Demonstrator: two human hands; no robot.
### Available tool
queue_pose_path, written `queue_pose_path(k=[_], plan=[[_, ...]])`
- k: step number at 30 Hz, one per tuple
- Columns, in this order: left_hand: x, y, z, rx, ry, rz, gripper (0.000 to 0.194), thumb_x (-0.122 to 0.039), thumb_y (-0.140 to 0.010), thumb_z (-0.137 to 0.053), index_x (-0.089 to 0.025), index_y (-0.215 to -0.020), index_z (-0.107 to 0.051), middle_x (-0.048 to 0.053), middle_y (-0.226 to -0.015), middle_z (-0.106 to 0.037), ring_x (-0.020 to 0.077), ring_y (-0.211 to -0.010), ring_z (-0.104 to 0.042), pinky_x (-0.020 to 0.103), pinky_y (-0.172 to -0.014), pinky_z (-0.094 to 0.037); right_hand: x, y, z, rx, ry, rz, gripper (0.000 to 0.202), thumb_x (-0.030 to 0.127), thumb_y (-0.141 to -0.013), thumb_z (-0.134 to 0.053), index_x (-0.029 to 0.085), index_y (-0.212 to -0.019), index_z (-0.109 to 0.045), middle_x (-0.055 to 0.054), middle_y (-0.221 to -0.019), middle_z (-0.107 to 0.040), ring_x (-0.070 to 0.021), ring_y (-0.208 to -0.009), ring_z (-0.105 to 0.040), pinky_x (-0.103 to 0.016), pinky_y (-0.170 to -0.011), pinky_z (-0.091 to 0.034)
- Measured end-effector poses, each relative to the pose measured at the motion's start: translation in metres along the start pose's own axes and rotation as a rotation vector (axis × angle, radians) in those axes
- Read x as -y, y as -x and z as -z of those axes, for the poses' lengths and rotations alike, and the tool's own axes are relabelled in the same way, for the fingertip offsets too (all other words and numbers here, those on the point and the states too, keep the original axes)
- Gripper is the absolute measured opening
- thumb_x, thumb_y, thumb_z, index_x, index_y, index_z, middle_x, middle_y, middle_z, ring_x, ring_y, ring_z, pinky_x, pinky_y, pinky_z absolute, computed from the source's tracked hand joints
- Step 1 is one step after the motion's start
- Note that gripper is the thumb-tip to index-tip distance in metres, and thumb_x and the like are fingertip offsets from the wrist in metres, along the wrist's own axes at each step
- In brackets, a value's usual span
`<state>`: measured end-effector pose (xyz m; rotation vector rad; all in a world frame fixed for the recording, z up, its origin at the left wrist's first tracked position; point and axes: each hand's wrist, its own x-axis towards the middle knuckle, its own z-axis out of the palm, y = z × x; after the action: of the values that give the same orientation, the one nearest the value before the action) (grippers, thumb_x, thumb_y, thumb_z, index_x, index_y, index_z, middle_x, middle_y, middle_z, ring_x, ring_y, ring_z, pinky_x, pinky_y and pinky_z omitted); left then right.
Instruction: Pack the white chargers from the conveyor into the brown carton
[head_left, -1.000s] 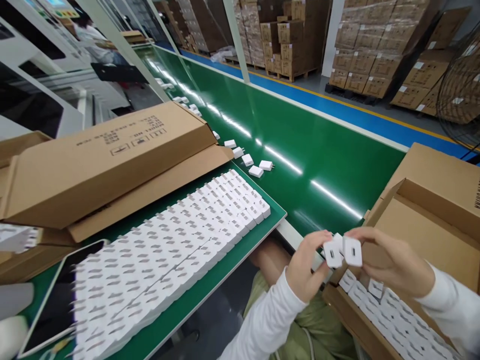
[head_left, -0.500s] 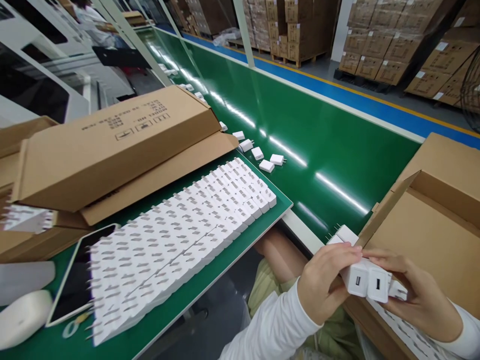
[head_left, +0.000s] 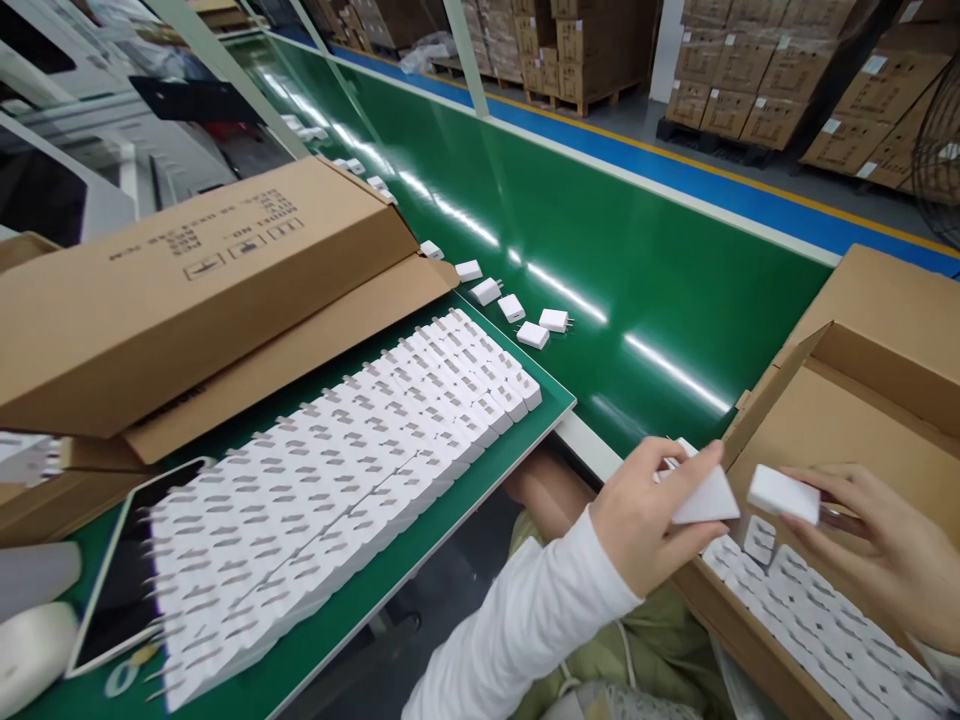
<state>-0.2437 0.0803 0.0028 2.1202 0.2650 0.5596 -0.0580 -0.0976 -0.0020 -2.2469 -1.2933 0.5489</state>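
My left hand (head_left: 649, 515) pinches a white USB charger (head_left: 709, 497) between thumb and fingers, just above the near left corner of an open cardboard box (head_left: 862, 420). A second white charger (head_left: 785, 493) is gripped at its prong end by my right hand (head_left: 874, 535), over the same box. Below both hands, rows of chargers (head_left: 825, 630) stand in the box with their prongs up. One charger (head_left: 760, 540) sits at the far end of these rows, beneath the gap between my hands.
A large block of upright chargers (head_left: 345, 480) covers much of the green table (head_left: 510, 445). Loose chargers (head_left: 532, 334) lie on the green conveyor belt (head_left: 600, 230). A closed-topped carton (head_left: 225, 290), a tablet (head_left: 120, 580) and a white rounded object (head_left: 34, 655) are at the left.
The chargers held bunched together between both hands are now apart, with one visible in each hand. My right hand has moved right, uncovering the rows in the box. The view has shifted slightly.
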Motion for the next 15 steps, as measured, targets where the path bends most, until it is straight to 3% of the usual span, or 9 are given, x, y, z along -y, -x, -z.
queue_pose_path(k=[5, 8, 12, 15], plan=[[-0.010, -0.035, -0.034, 0.317, -0.302, -0.051, 0.026, -0.013, -0.075, -0.050, -0.015, -0.101, -0.054, 0.010, -0.095, -0.053, 0.0237, -0.088, -0.048, 0.035, -0.072, -0.049, 0.009, -0.005, -0.024, 0.134, 0.048, -0.095, 0.041, 0.053, -0.076, -0.050, 0.026, -0.104, -0.041, -0.005, -0.092, -0.061, -0.0224, -0.075, -0.060, -0.040, -0.065, -0.052], [-0.016, -0.046, -0.048, 0.505, -0.510, -0.060, 0.029, -0.007, -0.073, -0.045, -0.013, -0.101, -0.053, 0.012, -0.101, -0.050, 0.0253, -0.089, -0.048, 0.032, -0.057, -0.049, 0.009, -0.002, -0.025, 0.169, -0.078, -0.090, 0.047, 0.055, -0.075, -0.051, 0.026, -0.109, -0.037, -0.005, -0.095, -0.061, -0.0214, -0.081, -0.058, -0.040, -0.073, -0.050], [-0.025, -0.057, -0.048, 0.655, -0.619, -0.110, 0.026, -0.009, -0.074, -0.047, -0.008, -0.099, -0.055, 0.011, -0.096, -0.048, 0.0240, -0.090, -0.048, 0.031, -0.062, -0.047, 0.007, 0.005, -0.020, 0.202, -0.202, -0.069, 0.042, 0.051, -0.079, -0.047, 0.024, -0.110, -0.039, -0.008, -0.107, -0.059, -0.0230, -0.101, -0.054, -0.040, -0.087, -0.045], [-0.032, -0.066, -0.045, 0.688, -0.632, -0.121, 0.025, -0.006, -0.078, -0.041, -0.008, -0.096, -0.058, 0.012, -0.093, -0.051, 0.0235, -0.090, -0.047, 0.029, -0.059, -0.044, 0.010, 0.008, -0.017, 0.190, -0.215, -0.081, 0.035, 0.050, -0.082, -0.043, 0.023, -0.104, -0.045, -0.009, -0.108, -0.058, -0.0239, -0.101, -0.053, -0.040, -0.086, -0.044]])
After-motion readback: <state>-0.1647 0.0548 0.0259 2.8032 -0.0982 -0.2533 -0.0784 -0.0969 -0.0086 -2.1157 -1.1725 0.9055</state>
